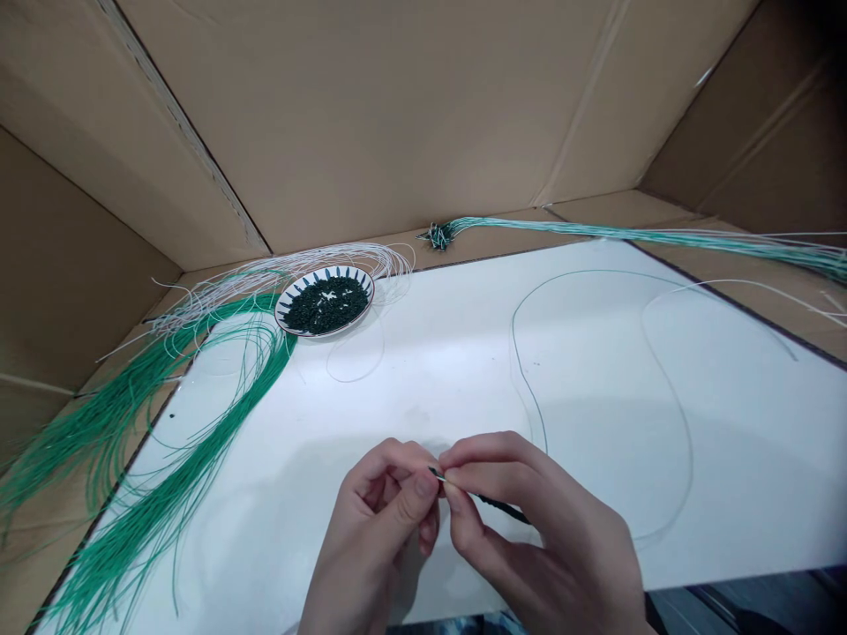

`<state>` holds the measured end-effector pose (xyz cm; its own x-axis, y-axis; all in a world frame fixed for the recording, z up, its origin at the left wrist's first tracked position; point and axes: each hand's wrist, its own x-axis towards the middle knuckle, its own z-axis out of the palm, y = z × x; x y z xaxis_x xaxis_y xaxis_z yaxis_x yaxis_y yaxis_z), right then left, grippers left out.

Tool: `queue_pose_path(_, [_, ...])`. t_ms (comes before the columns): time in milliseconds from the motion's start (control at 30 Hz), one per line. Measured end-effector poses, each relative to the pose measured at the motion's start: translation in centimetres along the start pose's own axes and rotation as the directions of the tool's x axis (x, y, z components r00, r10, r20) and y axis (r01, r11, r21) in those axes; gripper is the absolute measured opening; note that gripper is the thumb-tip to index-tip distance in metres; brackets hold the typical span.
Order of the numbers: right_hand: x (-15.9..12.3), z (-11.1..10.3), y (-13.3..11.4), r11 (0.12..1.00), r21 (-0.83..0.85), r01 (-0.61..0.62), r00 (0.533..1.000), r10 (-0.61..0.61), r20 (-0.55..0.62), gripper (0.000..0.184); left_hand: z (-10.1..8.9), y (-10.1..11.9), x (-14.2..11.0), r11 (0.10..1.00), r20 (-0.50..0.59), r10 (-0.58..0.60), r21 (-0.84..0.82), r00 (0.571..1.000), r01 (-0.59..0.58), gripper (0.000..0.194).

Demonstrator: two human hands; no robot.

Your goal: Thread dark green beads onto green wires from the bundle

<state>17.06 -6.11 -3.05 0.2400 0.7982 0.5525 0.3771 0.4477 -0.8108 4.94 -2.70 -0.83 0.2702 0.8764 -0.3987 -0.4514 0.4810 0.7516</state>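
My left hand point(390, 511) is closed, thumb and forefinger pinching a small dark piece point(433, 472). Right beside it, my right hand point(535, 516) pinches a thin pale wire end point(441, 478) that meets this piece; the fingertips partly hide the join. Under the right fingers shows a black, narrow object point(504, 509), its kind unclear. From behind the right hand a thin green wire point(520, 353) loops up across the white board. A white wire point(685, 423) curves down on the right toward the same hand.
A patterned dish point(281, 310) holds many tiny dark pieces. Green wire bundles point(198, 467) and coiled white wires point(318, 257) lie at the left. Along the back right runs a wire bundle point(562, 227) with dark ends. Cardboard walls point(397, 115) enclose the white board point(423, 379).
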Motion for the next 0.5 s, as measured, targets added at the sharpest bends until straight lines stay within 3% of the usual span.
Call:
queue_pose_path(133, [0.16,-0.15,-0.14,0.998,-0.059,0.019,1.000,-0.019,0.008,0.023,-0.05,0.09,-0.06,1.000,0.034,-0.012,-0.016,0.999,0.012,0.030])
queue_pose_path(500, [-0.03,-0.18,-0.07,0.999,-0.028,0.038,0.999,-0.037,0.022,0.022,-0.19,0.03,0.13,0.999,0.061,-0.016,-0.039,0.998,0.018,0.030])
